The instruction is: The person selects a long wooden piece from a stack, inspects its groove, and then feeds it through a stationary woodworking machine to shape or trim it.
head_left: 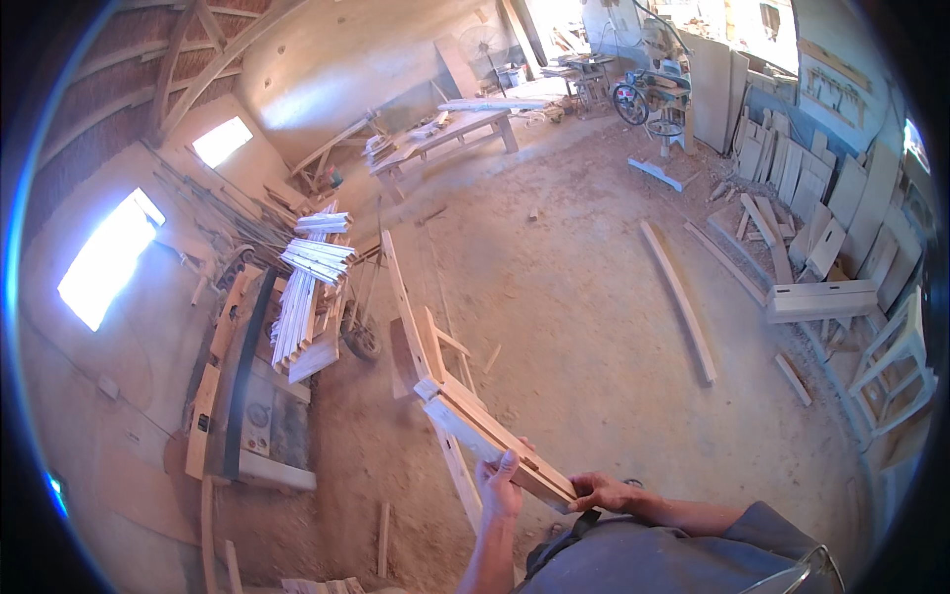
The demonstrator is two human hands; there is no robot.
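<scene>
A squared wooden rail (495, 432) with a groove along its length slants away in front of me. My left hand (502, 487) is closed around its side near the close end, thumb on top. My right hand (598, 491) grips the very end of the rail, beside my dark shirt. The rail's far end meets a long wooden bar (398, 287) with slots cut in it. I cannot tell whether they are joined or merely touching. Below that meeting point, a slotted piece (455, 465) runs down beside the rail, apart from my left hand.
Long white strips (315, 262) lie stacked on a cart to the left, by a bench machine (262, 416). A low wooden table (445, 139) stands far back. One long beam (678, 302) lies on the dusty floor. Boards (792, 168) and a plastic chair (896, 361) line the right wall.
</scene>
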